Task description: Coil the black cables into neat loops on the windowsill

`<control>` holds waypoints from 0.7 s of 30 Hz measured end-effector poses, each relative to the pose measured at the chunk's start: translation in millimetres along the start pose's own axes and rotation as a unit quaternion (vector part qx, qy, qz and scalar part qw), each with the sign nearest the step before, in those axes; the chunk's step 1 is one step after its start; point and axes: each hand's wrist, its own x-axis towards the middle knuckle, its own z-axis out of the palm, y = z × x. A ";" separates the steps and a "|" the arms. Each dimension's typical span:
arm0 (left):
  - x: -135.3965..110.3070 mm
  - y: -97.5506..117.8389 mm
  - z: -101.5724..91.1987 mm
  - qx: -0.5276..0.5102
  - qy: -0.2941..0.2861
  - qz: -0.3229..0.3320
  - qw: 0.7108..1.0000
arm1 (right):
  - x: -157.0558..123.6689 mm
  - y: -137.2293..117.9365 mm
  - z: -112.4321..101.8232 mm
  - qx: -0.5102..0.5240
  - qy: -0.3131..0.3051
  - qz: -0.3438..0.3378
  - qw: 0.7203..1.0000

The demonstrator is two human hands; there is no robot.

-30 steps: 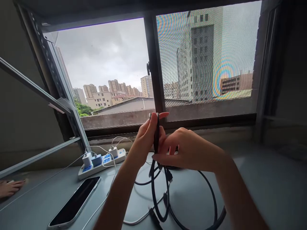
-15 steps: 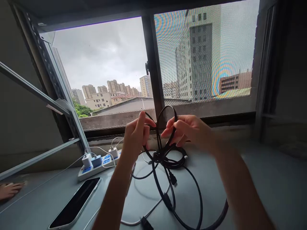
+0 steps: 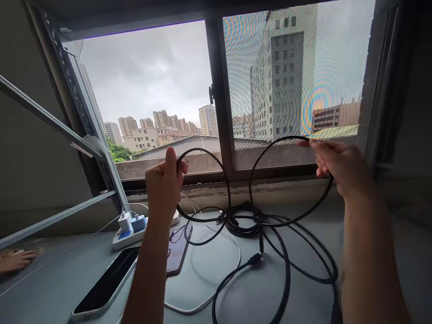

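Observation:
My left hand (image 3: pixel 164 184) is raised at centre left, fingers closed on a loop of black cable (image 3: pixel 216 180). My right hand (image 3: pixel 339 164) is up at the right, pinching another loop of the same black cable (image 3: pixel 286 216). The two hands are far apart and the loops hang between them. The rest of the cable lies tangled on the grey table (image 3: pixel 371 252), with a black plug (image 3: pixel 255 258) resting near the middle.
A white power strip (image 3: pixel 130 227) with chargers sits by the window frame. Two phones lie on the table, a dark one (image 3: pixel 104 288) at front left and another (image 3: pixel 177 252) by my left forearm. A white cable (image 3: pixel 216 252) loops nearby. Another person's fingers (image 3: pixel 16 260) rest at far left.
My hands have pulled apart, the right one moving far right and up, the left slightly left. The bunched cable has spread into two wide loops.

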 end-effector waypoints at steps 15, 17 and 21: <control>11.9 0.1 5.2 -0.172 0.170 -0.011 0.970 | 31.1 60.4 -45.1 -0.113 0.174 -0.054 0.977; 9.2 8.0 3.7 -0.203 0.181 -0.001 0.962 | 30.3 56.2 -43.8 -0.105 0.183 -0.062 0.975; -7.1 24.2 5.2 -0.289 0.004 -0.006 0.957 | 22.5 35.5 -32.8 -0.052 0.207 -0.114 0.970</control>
